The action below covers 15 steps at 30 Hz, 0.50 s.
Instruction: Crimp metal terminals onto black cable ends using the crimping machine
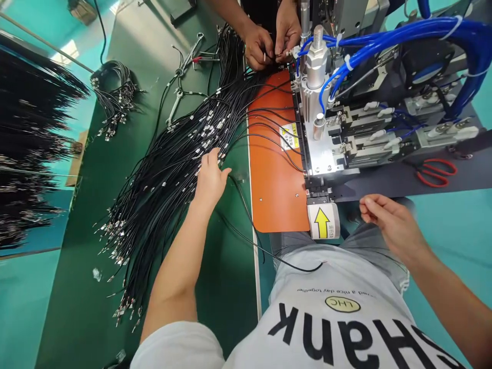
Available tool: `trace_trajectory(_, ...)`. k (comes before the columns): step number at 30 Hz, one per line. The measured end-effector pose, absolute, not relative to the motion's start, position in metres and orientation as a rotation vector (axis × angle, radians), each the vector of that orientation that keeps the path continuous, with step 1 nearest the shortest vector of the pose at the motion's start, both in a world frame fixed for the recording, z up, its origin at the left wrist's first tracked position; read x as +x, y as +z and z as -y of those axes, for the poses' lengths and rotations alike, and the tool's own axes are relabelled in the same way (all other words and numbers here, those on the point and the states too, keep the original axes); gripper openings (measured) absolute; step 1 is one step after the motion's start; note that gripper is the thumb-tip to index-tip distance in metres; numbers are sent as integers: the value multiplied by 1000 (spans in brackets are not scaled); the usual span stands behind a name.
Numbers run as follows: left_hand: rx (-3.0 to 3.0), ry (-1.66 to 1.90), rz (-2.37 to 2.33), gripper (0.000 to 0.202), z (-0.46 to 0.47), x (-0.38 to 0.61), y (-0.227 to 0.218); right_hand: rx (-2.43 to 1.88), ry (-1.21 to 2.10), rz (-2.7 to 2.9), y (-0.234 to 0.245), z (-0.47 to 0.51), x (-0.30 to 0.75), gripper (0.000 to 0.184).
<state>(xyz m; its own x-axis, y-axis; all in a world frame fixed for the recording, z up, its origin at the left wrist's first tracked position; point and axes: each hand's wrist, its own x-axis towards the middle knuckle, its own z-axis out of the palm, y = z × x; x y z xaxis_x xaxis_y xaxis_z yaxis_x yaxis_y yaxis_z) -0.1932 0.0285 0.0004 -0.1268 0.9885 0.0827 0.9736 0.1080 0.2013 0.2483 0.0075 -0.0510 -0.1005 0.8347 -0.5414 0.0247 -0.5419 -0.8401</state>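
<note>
"Two hands of the wearer showed in the head view. Where was each?" the first note-taker asked.

"Left hand [211, 177] lay wide, fingers spread flat on the pile of black cables [165, 169] fanned across the green table [96, 215]. It gripped nothing. Right hand [388, 220] hung over the lap, near the yellow arrow label [322, 222], fingers drawn narrow. Whether it pinched anything small could not be told."

"And the machine side?"

"Several cables ran from the pile over the orange plate [272, 174] into the machine [330, 138]. One loose cable [246, 215] trailed from beside the left hand down to the wearer's shirt. Red scissors [436, 171] lay well apart on the right. At the far end a co-worker's hands [259, 48] were close together at a cable end, just beside the blue hoses [403, 33]."

"Step in hand?"

"By the look of it, sorting: the left hand rested on the pile as if to choose one cable, with none singled out yet. Judged from that, lifting one would call for closing the fingers on a single strand near its metal end and drawing it clear of tangled neighbours."
</note>
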Motion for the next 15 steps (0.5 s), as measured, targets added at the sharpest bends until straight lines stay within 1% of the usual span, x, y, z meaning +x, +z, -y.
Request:
trace_trajectory(1,2143,301,-2181,39,-14,-184,8,-1574,1708,965,-48,-7,249,22)
trace_trajectory(2,2288,193,-1987,35,1,-173,14,-1581,1706,978,-45,-7,249,22)
trace_trajectory(3,2412,26,-1730,33,16,-163,19,-1584,1703,991,-42,-8,248,22)
trace_trajectory(4,2485,-142,-1514,36,29,-155,21,-1581,1699,1004,-39,-8,247,22)
trace_trajectory(6,2572,-309,-1372,33,47,-144,22,-1560,1689,1030,-32,-10,244,22)
trace_trajectory(8,2624,-352,-1274,26,52,-146,23,-1527,1701,1051,-26,-11,241,22)
trace_trajectory(10,2613,-206,-1280,20,46,-153,32,-1504,1706,1073,-20,-11,239,22)
trace_trajectory(13,2500,286,-1506,17,32,-147,60,-1503,1704,1126,-14,-9,240,24)
trace_trajectory(14,2488,375,-1528,16,28,-136,69,-1505,1701,1143,-13,-8,240,24)
trace_trajectory(15,2503,381,-1515,16,26,-121,75,-1503,1702,1159,-12,-8,240,24)
